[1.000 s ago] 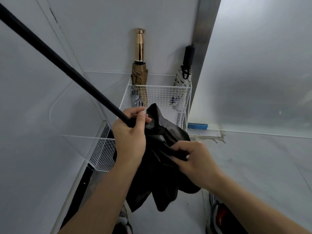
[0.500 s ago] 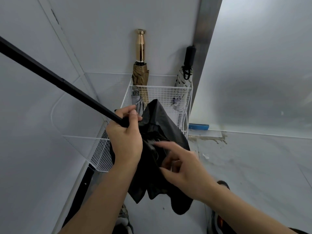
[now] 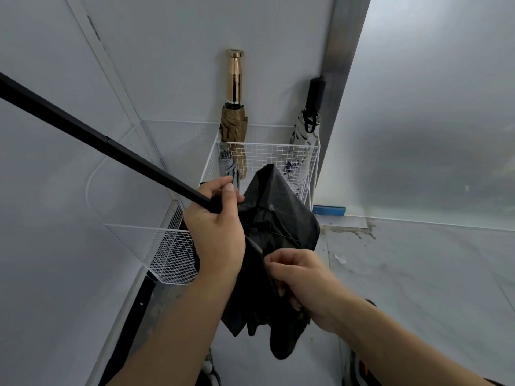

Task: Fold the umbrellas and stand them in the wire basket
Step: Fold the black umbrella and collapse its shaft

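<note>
My left hand (image 3: 216,232) grips a black umbrella (image 3: 274,218) where its long black shaft (image 3: 92,140) meets the loose canopy; the shaft runs up to the far left. My right hand (image 3: 303,277) pinches a fold of the black fabric lower down, fingers curled into it. Behind the umbrella stands the white wire basket (image 3: 278,157) in the corner. In it stand a tan umbrella with a gold handle (image 3: 234,107), a white patterned umbrella with a black handle (image 3: 306,129) and a small grey folded umbrella (image 3: 227,168).
A second white wire basket (image 3: 167,252) sits lower left against the wall. White walls close in on the left and back; a metal post (image 3: 342,51) rises at the right. A blue strip (image 3: 328,210) lies by the floor edge. Shoes (image 3: 356,369) show at the bottom.
The shaft has swung lower at its far end. My right hand let go of the fabric, opened, then moved in and took a new pinch of the canopy lower down.
</note>
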Available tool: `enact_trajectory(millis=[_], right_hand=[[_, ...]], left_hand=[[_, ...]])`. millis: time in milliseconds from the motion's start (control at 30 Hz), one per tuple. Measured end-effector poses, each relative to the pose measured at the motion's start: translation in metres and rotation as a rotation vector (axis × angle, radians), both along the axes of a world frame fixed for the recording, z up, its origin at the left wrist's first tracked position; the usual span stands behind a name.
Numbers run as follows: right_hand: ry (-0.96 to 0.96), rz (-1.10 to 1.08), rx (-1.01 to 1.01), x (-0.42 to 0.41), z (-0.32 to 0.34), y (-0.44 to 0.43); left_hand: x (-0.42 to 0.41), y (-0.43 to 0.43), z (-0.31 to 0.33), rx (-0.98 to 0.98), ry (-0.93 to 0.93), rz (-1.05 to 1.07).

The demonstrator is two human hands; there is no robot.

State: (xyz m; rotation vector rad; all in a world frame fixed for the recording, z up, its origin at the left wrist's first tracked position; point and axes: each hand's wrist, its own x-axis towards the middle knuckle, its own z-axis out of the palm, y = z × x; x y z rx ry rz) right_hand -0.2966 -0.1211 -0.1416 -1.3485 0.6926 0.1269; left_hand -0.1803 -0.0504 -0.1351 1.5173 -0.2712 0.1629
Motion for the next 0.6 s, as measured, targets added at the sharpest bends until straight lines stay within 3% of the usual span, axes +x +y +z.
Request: enact_trajectory(millis=[200,333,433,533,600], right_hand=[[-0.262,0.000,-0.012,-0.008,0.005,-0.003],[-0.362,0.125,0.044,-0.015,0.010,-0.001],[-0.323,0.057,0.035,-0.017,0.010,0.002],[-0.194,-0.181,-0.182,-0.011,0.007,-0.004],[-0.116,-0.140,-0.332,-0.005,0.006,-0.009]], left_hand=[[0.015,0.005,-0.003,-0.012,0.024,0.078],[0.021,0.007,-0.005,0.002,0.028,0.102],[0.021,0.007,-0.006,-0.002,0.029,0.103],[0.016,0.005,-0.005,-0.007,0.025,0.080],[0.009,0.002,-0.003,-0.011,0.019,0.057]])
